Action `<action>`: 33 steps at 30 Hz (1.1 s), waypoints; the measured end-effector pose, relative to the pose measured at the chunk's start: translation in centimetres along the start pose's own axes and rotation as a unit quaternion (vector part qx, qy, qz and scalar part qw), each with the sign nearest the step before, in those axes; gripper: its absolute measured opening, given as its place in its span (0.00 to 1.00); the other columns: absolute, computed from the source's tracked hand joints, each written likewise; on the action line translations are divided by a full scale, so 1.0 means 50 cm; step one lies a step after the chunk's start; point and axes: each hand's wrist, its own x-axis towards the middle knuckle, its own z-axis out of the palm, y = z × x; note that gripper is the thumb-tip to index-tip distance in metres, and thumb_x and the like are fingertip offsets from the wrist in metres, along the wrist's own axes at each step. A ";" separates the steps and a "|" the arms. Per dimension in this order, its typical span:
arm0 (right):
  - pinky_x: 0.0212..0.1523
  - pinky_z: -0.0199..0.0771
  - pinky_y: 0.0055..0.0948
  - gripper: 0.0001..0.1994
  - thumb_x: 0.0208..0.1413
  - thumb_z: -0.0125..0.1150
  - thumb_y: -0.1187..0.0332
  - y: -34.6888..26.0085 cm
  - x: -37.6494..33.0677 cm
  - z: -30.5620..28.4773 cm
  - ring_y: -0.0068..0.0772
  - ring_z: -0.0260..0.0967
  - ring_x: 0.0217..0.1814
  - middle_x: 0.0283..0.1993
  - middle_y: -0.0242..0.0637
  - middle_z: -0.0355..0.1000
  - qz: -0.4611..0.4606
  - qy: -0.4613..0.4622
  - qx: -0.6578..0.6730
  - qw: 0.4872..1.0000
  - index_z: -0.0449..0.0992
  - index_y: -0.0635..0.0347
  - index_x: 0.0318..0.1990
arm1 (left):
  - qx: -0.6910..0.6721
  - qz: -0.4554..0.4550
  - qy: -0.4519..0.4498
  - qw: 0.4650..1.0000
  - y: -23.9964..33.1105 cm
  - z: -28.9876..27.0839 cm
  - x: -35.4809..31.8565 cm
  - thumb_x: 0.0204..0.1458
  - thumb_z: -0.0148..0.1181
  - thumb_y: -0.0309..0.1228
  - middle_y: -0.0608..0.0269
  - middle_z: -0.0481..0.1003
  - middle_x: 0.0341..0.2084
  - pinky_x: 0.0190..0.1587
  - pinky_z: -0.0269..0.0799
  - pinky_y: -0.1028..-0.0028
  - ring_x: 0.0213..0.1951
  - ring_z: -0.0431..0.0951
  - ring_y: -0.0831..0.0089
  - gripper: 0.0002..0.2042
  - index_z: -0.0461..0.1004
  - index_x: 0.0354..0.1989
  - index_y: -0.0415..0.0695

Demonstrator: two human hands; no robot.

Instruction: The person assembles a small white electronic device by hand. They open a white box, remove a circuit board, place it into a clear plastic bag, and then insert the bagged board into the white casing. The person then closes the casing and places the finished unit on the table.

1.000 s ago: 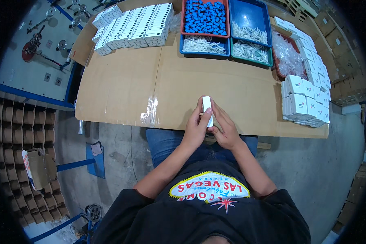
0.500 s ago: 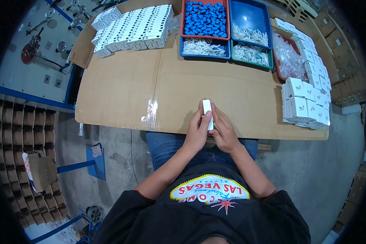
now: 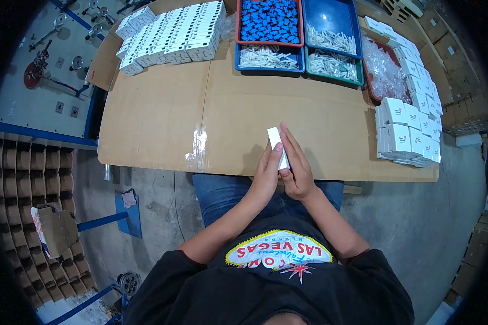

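A small white box stands on its narrow side between my two hands, near the front edge of the cardboard-covered table. My left hand grips it from the left, with the thumb lying along its near part. From the other side my right hand presses against the box, its fingers straight and close together, pointing away from me. The faces under my palms are hidden.
White boxes stand in stacks at the far left and at the right. At the back are a red tray of blue pieces, blue and green trays of white parts, and clear plastic bags.
The far end of the white box has tilted a little to the left. My right fingers have straightened along its side, and the left fingertips have drawn back from its far end.
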 end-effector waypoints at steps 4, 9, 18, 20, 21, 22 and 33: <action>0.76 0.53 0.48 0.36 0.73 0.40 0.47 0.007 -0.002 0.000 0.62 0.52 0.79 0.76 0.63 0.53 -0.009 -0.007 -0.034 0.999 0.55 0.73 0.74 | -0.009 0.009 0.040 0.999 0.010 0.017 -0.004 0.69 0.46 0.55 0.63 0.73 0.42 0.49 0.71 0.75 0.44 0.74 0.76 0.28 0.70 0.56 0.40; 0.73 0.59 0.47 0.35 0.75 0.37 0.47 0.010 -0.004 0.014 0.62 0.59 0.75 0.73 0.64 0.59 -0.008 0.042 -0.005 0.999 0.59 0.76 0.71 | -0.017 0.024 0.058 0.998 0.015 0.033 -0.006 0.69 0.46 0.54 0.63 0.73 0.41 0.48 0.70 0.74 0.43 0.73 0.77 0.26 0.71 0.53 0.40; 0.69 0.67 0.46 0.35 0.75 0.37 0.47 0.022 -0.009 0.026 0.62 0.66 0.71 0.68 0.64 0.65 -0.007 0.078 -0.015 0.997 0.65 0.77 0.67 | -0.034 0.031 0.064 0.997 -0.010 0.029 0.004 0.70 0.45 0.52 0.64 0.74 0.39 0.46 0.70 0.74 0.41 0.73 0.77 0.24 0.72 0.50 0.40; 0.68 0.68 0.46 0.34 0.75 0.37 0.48 0.024 -0.009 0.028 0.62 0.67 0.70 0.68 0.63 0.66 -0.009 0.082 -0.016 0.996 0.65 0.77 0.67 | -0.038 0.036 0.076 0.996 -0.010 0.033 0.006 0.70 0.45 0.52 0.64 0.74 0.39 0.46 0.71 0.74 0.41 0.73 0.77 0.24 0.72 0.50 0.40; 0.68 0.68 0.45 0.34 0.75 0.37 0.48 0.026 -0.010 0.030 0.62 0.67 0.70 0.68 0.63 0.67 -0.009 0.085 -0.014 0.996 0.66 0.77 0.66 | -0.040 0.038 0.082 0.995 -0.011 0.034 0.006 0.70 0.45 0.52 0.64 0.74 0.39 0.46 0.71 0.74 0.41 0.73 0.77 0.24 0.72 0.49 0.40; 0.67 0.69 0.45 0.34 0.75 0.36 0.48 0.027 -0.011 0.031 0.61 0.67 0.69 0.67 0.63 0.67 -0.011 0.088 -0.013 0.996 0.66 0.77 0.66 | -0.036 0.035 0.080 0.996 -0.010 0.034 0.005 0.70 0.45 0.52 0.64 0.74 0.38 0.46 0.71 0.74 0.41 0.74 0.77 0.24 0.72 0.49 0.41; 0.66 0.71 0.44 0.35 0.75 0.36 0.47 0.034 -0.018 0.038 0.61 0.69 0.68 0.67 0.62 0.68 0.012 0.094 -0.003 0.996 0.67 0.77 0.65 | -0.021 0.008 0.081 0.996 -0.031 0.019 0.013 0.69 0.46 0.53 0.64 0.74 0.38 0.46 0.71 0.74 0.41 0.74 0.77 0.24 0.72 0.49 0.40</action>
